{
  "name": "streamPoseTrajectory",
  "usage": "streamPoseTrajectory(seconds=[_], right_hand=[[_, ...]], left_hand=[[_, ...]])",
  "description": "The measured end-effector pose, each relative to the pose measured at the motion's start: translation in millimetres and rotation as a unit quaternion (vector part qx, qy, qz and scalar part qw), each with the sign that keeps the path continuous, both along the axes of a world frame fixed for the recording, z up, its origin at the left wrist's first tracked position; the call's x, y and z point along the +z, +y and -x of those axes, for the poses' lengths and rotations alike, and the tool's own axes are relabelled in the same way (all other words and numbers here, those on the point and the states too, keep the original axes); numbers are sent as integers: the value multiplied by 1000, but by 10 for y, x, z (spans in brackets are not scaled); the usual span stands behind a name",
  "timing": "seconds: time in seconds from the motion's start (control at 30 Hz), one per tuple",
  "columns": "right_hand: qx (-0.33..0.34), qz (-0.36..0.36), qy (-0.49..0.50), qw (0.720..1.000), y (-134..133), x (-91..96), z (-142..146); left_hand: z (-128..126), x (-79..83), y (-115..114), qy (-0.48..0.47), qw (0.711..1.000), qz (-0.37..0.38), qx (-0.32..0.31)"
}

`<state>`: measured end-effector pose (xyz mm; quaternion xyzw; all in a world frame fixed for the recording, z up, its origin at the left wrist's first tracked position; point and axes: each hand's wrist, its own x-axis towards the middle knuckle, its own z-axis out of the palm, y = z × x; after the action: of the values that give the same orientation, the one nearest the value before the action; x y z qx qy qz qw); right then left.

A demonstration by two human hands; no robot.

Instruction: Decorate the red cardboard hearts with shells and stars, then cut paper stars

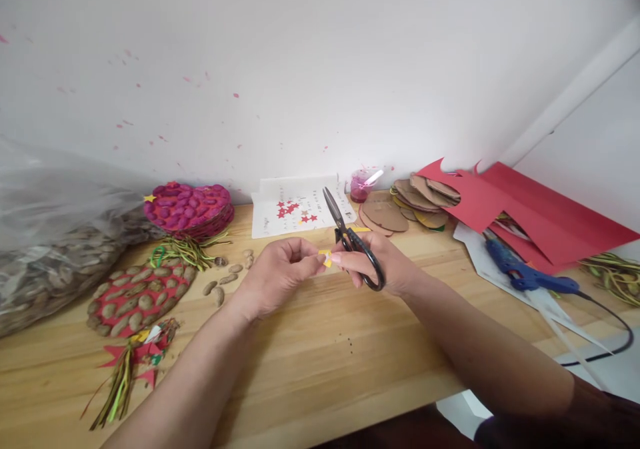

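Note:
My left hand (283, 272) is closed in a pinch on a small yellow paper piece (327, 257) above the wooden table (320, 362). My right hand (385, 265) touches the same piece with its fingertips while black scissors (353, 239) hang from its fingers, blades pointing up and away toward the wall. Both hands meet over the middle of the table.
A white sheet with red stars (295, 210) lies behind the hands. Left: a pink seed heart (190, 207), a red seed heart (140, 295), loose seeds (225, 282), a plastic bag of seeds (55, 235). Right: cardboard discs (415, 202), red paper (520, 215), a blue glue gun (525, 272), a pink jar (361, 185).

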<state>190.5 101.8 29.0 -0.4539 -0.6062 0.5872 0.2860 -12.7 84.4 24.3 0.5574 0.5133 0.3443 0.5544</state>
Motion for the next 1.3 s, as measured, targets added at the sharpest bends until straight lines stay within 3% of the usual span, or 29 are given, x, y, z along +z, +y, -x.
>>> streamPoseTrajectory(seconds=[0.27,0.43,0.6,0.93,1.3], right_hand=[[-20,12,-35,999,-41,-20,36],[-52,10,-29,998,-63,-20,83],[-78,17,-1,997,-72,-23,102],[-99,16,17,995,-123,-4,152],[-26,0,21,999,-18,-70,61]], left_hand=[[12,-15,-11,68,997,-18,-33],[24,-44,-5,20,999,-24,-39],[30,-44,7,-37,999,15,-27],[-14,-53,-3,-29,999,16,17],[69,11,39,-24,999,20,24]])
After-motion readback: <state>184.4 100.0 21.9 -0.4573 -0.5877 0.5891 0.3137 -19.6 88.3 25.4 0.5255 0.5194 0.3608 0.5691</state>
